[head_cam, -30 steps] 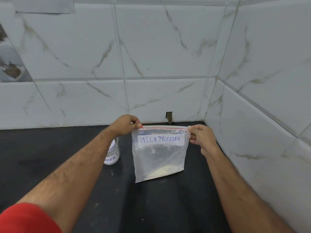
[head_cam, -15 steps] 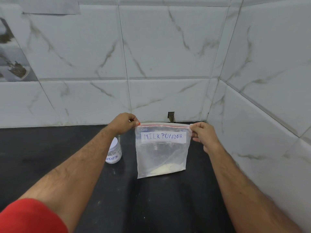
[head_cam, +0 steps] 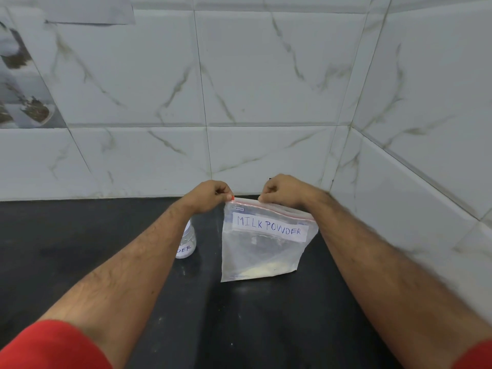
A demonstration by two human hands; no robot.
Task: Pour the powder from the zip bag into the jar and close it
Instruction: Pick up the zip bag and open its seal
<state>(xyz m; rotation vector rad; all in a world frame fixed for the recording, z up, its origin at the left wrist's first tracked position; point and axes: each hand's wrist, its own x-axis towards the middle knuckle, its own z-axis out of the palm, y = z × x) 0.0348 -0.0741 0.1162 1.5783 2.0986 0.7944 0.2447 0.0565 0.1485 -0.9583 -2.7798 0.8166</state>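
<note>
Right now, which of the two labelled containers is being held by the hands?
The zip bag marked MILK POWDER: both hands pinch its top edge. The jar stands untouched on the counter, left of it.

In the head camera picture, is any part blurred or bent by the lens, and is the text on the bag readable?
Head view: the right forearm is smeared by motion blur; wall tile lines bow from wide-angle distortion; the zip bag label reads MILK POWDER clearly; the jar is half hidden behind the left arm; lighting is soft, without harsh glare.

Black counter (head_cam: 80, 262) bears jar (head_cam: 186, 246) (labelled).
</note>
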